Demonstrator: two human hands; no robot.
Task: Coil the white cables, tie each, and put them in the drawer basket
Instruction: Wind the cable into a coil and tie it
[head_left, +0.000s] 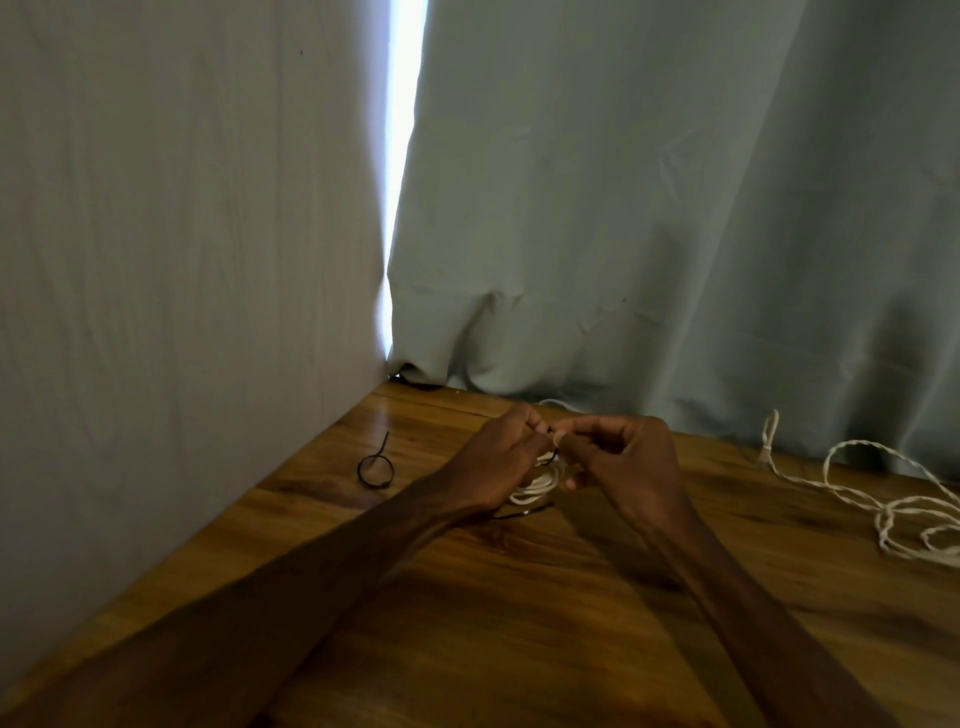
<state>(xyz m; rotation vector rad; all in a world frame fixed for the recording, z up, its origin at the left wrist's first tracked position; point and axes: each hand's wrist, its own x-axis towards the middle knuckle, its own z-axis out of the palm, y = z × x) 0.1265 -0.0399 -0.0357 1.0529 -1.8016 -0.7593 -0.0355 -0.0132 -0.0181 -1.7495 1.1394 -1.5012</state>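
- Head view: your left hand (498, 462) and right hand (631, 467) both pinch the coiled white cable (540, 480) with curled fingertips, just above the wooden table (519, 623).
- If you slacken either pinch before a tie cinches, the loops will likely spring apart.
- The coil hangs from your fingertips, with its long axis roughly vertical, leaning lower-left.

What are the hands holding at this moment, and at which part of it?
The left hand and the right hand both pinch the coiled white cable at its top, where a black tie goes round it.
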